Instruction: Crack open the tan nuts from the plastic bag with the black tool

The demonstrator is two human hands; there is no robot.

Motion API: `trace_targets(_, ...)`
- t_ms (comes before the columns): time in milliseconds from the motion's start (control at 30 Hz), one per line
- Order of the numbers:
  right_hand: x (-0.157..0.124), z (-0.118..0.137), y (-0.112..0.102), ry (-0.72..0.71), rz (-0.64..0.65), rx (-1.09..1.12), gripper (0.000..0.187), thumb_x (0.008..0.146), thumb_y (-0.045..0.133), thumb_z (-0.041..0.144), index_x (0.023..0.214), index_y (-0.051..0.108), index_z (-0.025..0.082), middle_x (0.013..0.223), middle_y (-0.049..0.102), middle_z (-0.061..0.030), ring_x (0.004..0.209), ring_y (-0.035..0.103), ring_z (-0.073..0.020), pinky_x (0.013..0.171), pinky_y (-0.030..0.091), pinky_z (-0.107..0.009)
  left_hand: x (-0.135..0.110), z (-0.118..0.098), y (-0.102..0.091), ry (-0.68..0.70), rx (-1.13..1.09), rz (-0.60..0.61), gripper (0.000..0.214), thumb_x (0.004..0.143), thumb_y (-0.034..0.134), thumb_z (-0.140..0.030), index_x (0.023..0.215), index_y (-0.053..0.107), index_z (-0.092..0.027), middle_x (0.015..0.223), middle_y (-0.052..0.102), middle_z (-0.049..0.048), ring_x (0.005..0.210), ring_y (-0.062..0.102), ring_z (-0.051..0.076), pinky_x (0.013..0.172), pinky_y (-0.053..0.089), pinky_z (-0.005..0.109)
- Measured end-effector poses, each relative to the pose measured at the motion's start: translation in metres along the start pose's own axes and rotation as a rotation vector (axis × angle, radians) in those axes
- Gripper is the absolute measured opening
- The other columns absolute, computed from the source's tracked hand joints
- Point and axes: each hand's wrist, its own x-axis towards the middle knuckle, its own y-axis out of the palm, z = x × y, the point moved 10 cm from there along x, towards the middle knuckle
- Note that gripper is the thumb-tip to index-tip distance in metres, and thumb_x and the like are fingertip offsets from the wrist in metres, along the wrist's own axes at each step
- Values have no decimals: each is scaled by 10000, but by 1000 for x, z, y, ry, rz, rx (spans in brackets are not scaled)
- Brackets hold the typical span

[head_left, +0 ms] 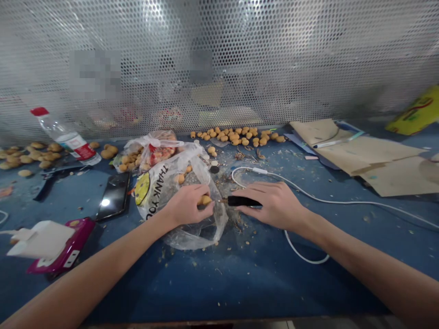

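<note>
Gripping a yellow lump (pixel 205 200) near the tip of a black tool (pixel 244 201)

The left hand (pixel 190 204) is pinching the small yellow lump between its thumb and fingers. The right hand (pixel 270 203) is gripping the black tool, and the thin tip is pointing at the lump. I cannot tell if the tip is touching it. The lump is sitting in the left hand, over a see-through plastic bag (pixel 199 237). This bag is lying on the blue counter (pixel 171 292) and showing a yellow smiley face and the words THANK YOU. Just behind it, a second bag (pixel 161 153) is holding more lumps and something red. A long bunch of yellow lumps (pixel 236 135) is lying by the shiny wall with holes (pixel 240 59). A white cord (pixel 318 198) is running around behind the right hand. To the left, a black phone (pixel 114 195) is lying beside the bags, and a bottle with a red cap (pixel 68 141) is resting near more lumps. A white plug (pixel 51 240) is lying on a purple box (pixel 77 242). To the right, a pen (pixel 338 140) is lying on brown paper (pixel 360 155)
</note>
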Motion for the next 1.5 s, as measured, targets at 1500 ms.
trace_targets(1500, 2, -7, -5, 25, 15, -9, 235, 884, 643, 347, 1090, 715, 259, 959, 767, -10, 846, 711, -178, 751, 527, -284, -1, 4, 0, -26, -5, -22, 82, 838, 513, -265, 811, 514, -188, 696, 559, 11, 677, 565, 169, 617, 432, 303)
